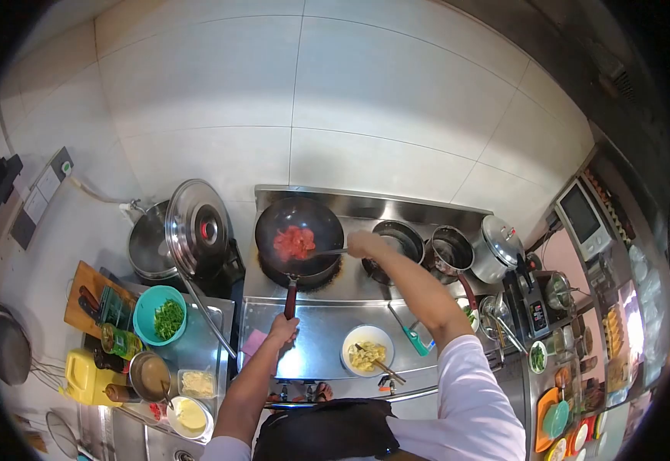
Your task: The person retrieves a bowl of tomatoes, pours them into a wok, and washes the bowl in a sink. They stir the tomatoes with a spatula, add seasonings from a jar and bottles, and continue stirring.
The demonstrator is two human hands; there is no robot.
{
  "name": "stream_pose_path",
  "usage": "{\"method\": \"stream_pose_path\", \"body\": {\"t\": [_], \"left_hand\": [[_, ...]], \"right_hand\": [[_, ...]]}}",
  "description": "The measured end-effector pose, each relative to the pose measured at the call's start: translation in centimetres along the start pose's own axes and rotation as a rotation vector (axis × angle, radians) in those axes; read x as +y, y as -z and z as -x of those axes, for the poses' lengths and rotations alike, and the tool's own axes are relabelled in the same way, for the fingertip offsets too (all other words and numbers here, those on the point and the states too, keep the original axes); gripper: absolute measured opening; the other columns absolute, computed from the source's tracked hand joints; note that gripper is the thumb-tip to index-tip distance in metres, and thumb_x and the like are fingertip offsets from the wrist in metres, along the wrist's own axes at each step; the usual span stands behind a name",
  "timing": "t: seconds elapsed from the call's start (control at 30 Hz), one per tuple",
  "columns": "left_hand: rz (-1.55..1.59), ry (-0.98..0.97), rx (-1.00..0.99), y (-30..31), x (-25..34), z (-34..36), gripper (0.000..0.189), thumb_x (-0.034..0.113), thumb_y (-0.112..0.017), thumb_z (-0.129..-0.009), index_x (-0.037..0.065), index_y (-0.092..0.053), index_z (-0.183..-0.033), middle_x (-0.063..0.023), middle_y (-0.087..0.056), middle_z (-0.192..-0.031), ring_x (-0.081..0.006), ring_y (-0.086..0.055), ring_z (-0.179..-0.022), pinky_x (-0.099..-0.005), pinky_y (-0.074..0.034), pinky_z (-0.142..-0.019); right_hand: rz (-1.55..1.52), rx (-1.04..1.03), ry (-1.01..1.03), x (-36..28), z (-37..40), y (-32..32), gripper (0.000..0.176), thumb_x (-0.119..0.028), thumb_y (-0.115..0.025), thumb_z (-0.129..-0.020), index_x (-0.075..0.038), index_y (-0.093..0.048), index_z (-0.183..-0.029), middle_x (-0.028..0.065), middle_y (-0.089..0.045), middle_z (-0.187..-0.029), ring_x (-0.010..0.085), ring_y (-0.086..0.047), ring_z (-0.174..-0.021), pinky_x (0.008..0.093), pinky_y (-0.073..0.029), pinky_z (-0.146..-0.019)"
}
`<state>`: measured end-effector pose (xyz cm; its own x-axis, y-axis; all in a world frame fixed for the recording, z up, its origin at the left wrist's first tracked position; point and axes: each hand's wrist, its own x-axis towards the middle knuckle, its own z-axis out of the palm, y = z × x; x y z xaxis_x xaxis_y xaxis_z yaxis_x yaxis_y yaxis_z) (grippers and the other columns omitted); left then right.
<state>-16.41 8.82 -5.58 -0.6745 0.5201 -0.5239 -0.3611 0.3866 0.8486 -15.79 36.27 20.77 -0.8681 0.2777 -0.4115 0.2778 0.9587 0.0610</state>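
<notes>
My left hand [282,330] is closed round the dark reddish handle [291,300] of a black wok [300,211] on the stove. Red chopped pieces, perhaps tomato, [294,243] lie in the wok. My right hand [362,244] is closed on a spatula [327,252], whose far end reaches into the wok beside the red pieces. In front of me on the steel counter stands a white bowl [346,355] of yellow cooked food, maybe scrambled egg [367,356], with chopsticks [391,373] resting in it.
Right of the wok are a black pan [408,238], a saucepan [451,250] and a pressure cooker [496,250]. A green-handled tool [418,342] lies on the counter. At left are a large lid [196,223], a teal bowl of chopped greens [144,330] and a yellow jug [85,376].
</notes>
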Motion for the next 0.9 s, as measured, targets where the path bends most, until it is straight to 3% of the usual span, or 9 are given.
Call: {"method": "stream_pose_path", "body": {"t": [0.1, 0.23, 0.37, 0.53, 0.6, 0.7, 0.8, 0.9], "left_hand": [[-0.016, -0.011, 0.015, 0.1, 0.7, 0.6, 0.021, 0.017, -0.062, -0.088, -0.001, -0.054, -0.093, -0.0049, -0.054, -0.061, -0.0123, -0.050, -0.042, -0.0284, -0.036, -0.034], [-0.017, 0.014, -0.007, 0.3, -0.1, -0.2, 0.020, 0.017, -0.063, -0.087, -0.001, -0.054, -0.092, -0.0050, -0.054, -0.060, -0.0124, -0.050, -0.042, -0.0287, -0.036, -0.033], [-0.049, 0.003, 0.003, 0.6, 0.9, 0.6, 0.020, 0.017, -0.063, -0.087, -0.001, -0.054, -0.091, -0.0049, -0.054, -0.060, -0.0128, -0.050, -0.042, -0.0289, -0.036, -0.033], [-0.033, 0.019, -0.003, 0.5, 0.2, 0.3, 0.021, 0.018, -0.063, -0.088, -0.001, -0.054, -0.090, -0.0053, -0.054, -0.060, -0.0132, -0.050, -0.042, -0.0292, -0.036, -0.034], [-0.065, 0.000, 0.018, 0.6, 1.2, 1.1, 0.022, 0.018, -0.063, -0.088, -0.002, -0.054, -0.090, -0.0056, -0.054, -0.060, -0.0132, -0.050, -0.042, -0.0293, -0.036, -0.034], [0.016, -0.016, -0.020, 0.8, 0.0, 0.0, 0.023, 0.019, -0.063, -0.088, -0.002, -0.053, -0.090, -0.0061, -0.054, -0.060, -0.0133, -0.050, -0.042, -0.0295, -0.036, -0.034], [-0.078, -0.005, -0.010, 0.9, 0.2, 0.0, 0.023, 0.018, -0.063, -0.087, -0.002, -0.053, -0.090, -0.0062, -0.054, -0.060, -0.0134, -0.049, -0.041, -0.0298, -0.035, -0.033], [-0.057, -0.007, 0.007, 0.8, 0.4, 0.3, 0.022, 0.018, -0.063, -0.087, -0.002, -0.053, -0.089, -0.0060, -0.054, -0.059, -0.0132, -0.049, -0.041, -0.0299, -0.035, -0.033]], "right_hand": [[-0.133, 0.140, -0.052, 1.2, -3.6, -4.7, 0.029, -0.018, -0.053, -0.084, -0.003, -0.069, -0.103, 0.0194, -0.068, -0.105, 0.0365, -0.066, -0.098, 0.0458, -0.053, -0.082], [-0.082, 0.201, -0.025, 1.5, -1.6, -1.6, 0.027, -0.019, -0.054, -0.084, -0.003, -0.071, -0.098, 0.0213, -0.069, -0.100, 0.0374, -0.066, -0.098, 0.0462, -0.053, -0.083], [0.117, -0.021, -0.045, 0.4, 2.3, 4.2, 0.027, -0.016, -0.054, -0.082, -0.005, -0.071, -0.100, 0.0193, -0.068, -0.106, 0.0343, -0.066, -0.101, 0.0470, -0.053, -0.082], [-0.010, 0.116, -0.071, 0.0, -0.7, -2.1, 0.025, -0.012, -0.058, -0.080, -0.003, -0.071, -0.100, 0.0198, -0.068, -0.109, 0.0337, -0.066, -0.101, 0.0448, -0.054, -0.083], [-0.113, 0.209, -0.101, -0.8, 0.0, -2.8, 0.026, -0.012, -0.058, -0.081, 0.000, -0.070, -0.100, 0.0221, -0.068, -0.106, 0.0353, -0.067, -0.099, 0.0454, -0.054, -0.082], [-0.063, 0.170, -0.067, -0.2, 0.4, -1.5, 0.028, -0.016, -0.055, -0.084, -0.004, -0.070, -0.104, 0.0195, -0.067, -0.110, 0.0363, -0.065, -0.103, 0.0449, -0.053, -0.085], [0.089, 0.192, -0.044, 0.7, 0.5, 0.3, 0.026, -0.019, -0.057, -0.083, -0.003, -0.072, -0.098, 0.0181, -0.070, -0.101, 0.0337, -0.068, -0.094, 0.0447, -0.055, -0.078], [0.049, -0.038, -0.039, 1.3, 1.1, 2.8, 0.025, -0.019, -0.057, -0.082, -0.001, -0.073, -0.089, 0.0174, -0.071, -0.088, 0.0314, -0.070, -0.084, 0.0446, -0.055, -0.070]]}}
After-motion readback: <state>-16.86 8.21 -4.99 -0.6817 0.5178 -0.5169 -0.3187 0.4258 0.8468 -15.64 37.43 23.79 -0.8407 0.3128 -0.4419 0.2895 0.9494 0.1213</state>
